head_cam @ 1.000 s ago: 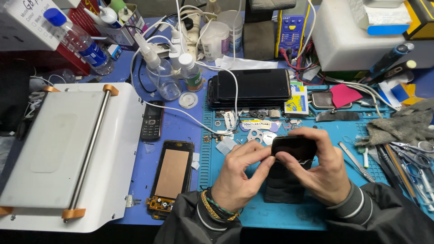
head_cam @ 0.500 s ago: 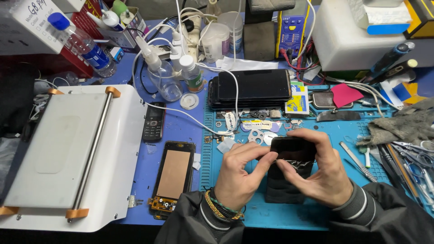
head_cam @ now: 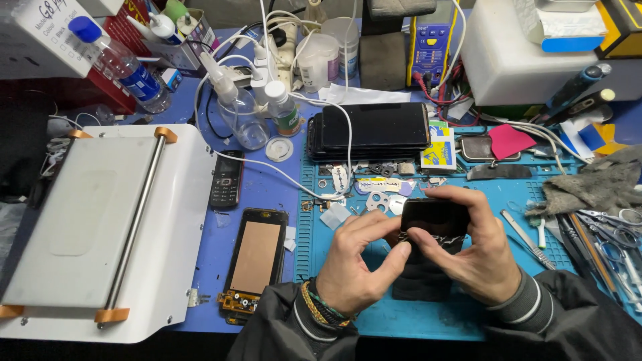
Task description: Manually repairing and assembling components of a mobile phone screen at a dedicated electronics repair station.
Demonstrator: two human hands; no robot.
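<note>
Gripping black phone point(head_cam: 433, 224), both hands

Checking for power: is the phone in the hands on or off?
Off, apparently: the phone, held by both hands, shows a dark, unlit screen.

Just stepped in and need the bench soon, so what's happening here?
A person at a cluttered repair bench holds a small black phone in both hands above a blue work mat. The left hand pinches its lower edge, the right hand wraps its side. A stripped phone frame lies to the left, beside a white flat machine.
</note>
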